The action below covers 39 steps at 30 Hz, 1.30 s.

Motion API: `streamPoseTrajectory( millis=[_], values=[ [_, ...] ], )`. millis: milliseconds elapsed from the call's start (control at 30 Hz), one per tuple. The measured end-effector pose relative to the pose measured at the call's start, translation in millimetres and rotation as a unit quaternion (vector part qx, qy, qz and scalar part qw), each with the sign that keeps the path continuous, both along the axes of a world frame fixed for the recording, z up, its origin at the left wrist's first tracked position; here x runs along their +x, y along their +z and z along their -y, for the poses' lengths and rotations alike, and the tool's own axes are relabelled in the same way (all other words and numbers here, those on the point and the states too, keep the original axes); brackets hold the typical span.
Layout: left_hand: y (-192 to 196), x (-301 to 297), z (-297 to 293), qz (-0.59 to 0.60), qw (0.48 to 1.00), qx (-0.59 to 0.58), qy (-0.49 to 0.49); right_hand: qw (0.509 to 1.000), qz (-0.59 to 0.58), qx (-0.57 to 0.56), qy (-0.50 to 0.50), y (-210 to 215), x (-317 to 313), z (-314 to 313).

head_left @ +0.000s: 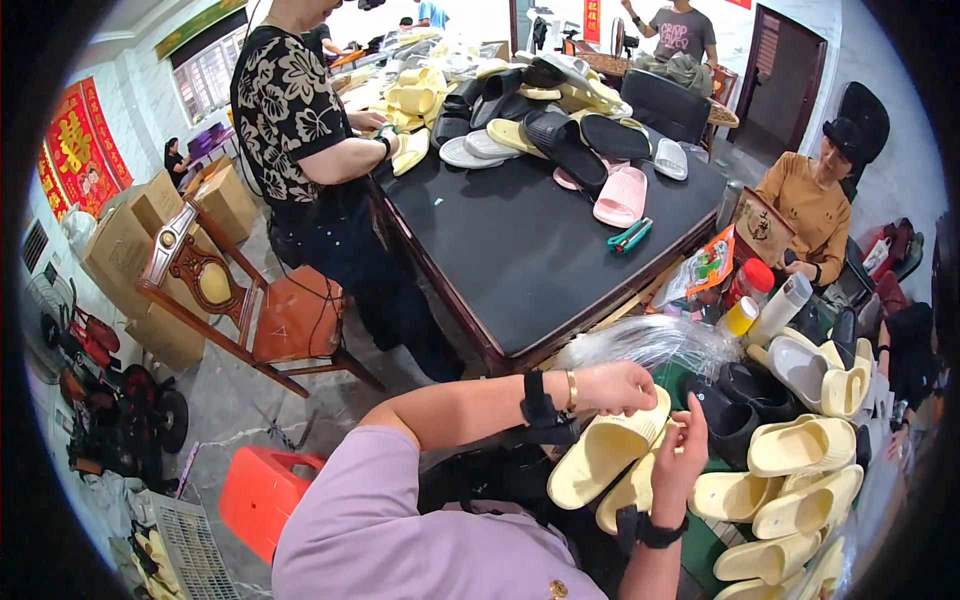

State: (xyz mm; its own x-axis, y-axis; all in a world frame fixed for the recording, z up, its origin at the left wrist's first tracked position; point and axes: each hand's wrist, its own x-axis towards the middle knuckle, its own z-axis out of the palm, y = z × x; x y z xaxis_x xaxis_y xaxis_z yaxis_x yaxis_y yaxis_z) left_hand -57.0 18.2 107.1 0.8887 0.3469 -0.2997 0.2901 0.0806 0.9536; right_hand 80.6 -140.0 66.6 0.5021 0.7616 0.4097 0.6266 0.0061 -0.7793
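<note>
Both raised | left hand (615, 387) curled at yellow slipper (603, 447), hold unclear | right hand (681, 455) upright, fingers parted

A wooden chair (292, 312) stands near cardboard boxes (225, 203).

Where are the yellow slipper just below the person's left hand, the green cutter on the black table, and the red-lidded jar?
Yellow slipper (603, 456): head view, near its middle.
Green cutter (630, 235): head view, middle of its handle.
Red-lidded jar (757, 275): head view, on its lid.
</note>
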Motion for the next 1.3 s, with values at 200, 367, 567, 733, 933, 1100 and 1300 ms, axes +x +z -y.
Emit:
streamPoseTrajectory(
  millis=[200, 367, 567, 733, 933, 1100, 1300],
  values=[
    [-17.7, 2.0, 0.4, 0.028, 0.999, -0.027, -0.029, 0.992, 0.082, 0.018, 0.094, -0.3, -8.3, -40.5],
    [-53.9, 13.2, -28.7, 0.039, 0.954, 0.296, 0.026, 0.998, -0.036, 0.010, 0.058, -13.8, -4.8, -37.2],
    [-116.3, 28.5, -44.9, -0.041, 0.758, 0.650, -0.036, 0.990, 0.040, -0.056, 0.126, -25.4, -22.6, -35.6],
    [-127.5, 43.0, -56.9, -0.103, 0.790, 0.603, -0.047, 0.943, 0.071, -0.041, 0.322, -15.5, -72.4, -23.8],
    [-103.5, 18.5, -50.7, -0.014, 0.756, 0.654, -0.019, 0.900, -0.069, -0.030, 0.429, 14.8, -78.2, 25.4],
    [-52.9, -21.8, -31.1, 0.065, 0.783, 0.612, 0.089, 0.924, -0.272, -0.038, 0.265, 24.9, -34.6, 62.5],
    [-14.8, -49.5, 38.1, 0.055, 0.939, 0.339, 0.014, 0.878, -0.428, 0.029, 0.213, 5.8, -8.8, 81.6]
  ],
)
